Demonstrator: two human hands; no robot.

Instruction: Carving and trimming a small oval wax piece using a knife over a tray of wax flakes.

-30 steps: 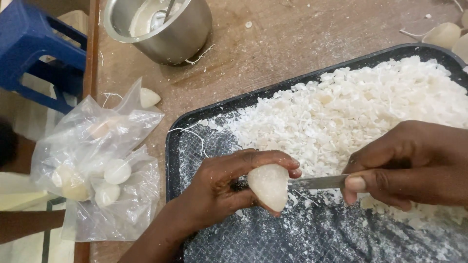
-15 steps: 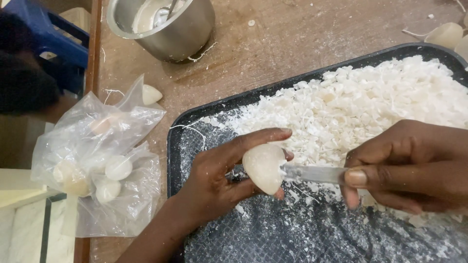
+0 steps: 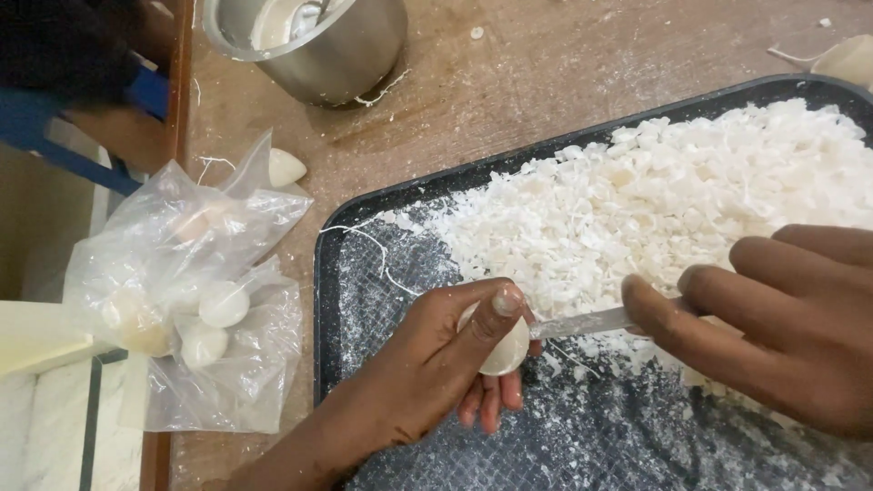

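My left hand (image 3: 446,359) grips a white rounded piece (image 3: 506,353) over the near part of a black tray (image 3: 329,300), thumb pressed across its top. My right hand (image 3: 782,327) holds a knife (image 3: 582,323) whose metal blade points left and meets the white piece. A heap of white shavings (image 3: 673,200) fills the far and right part of the tray; the near part is dusted with white crumbs.
A clear plastic bag (image 3: 182,291) with several white pieces lies on the wooden table left of the tray. One loose white piece (image 3: 284,167) sits beside it. A steel pot (image 3: 309,41) stands at the back. A blue stool (image 3: 73,118) is beyond the table's left edge.
My left hand has turned the white piece and wrapped the thumb over it. The view has shifted closer, and the knife blade stays against the piece.
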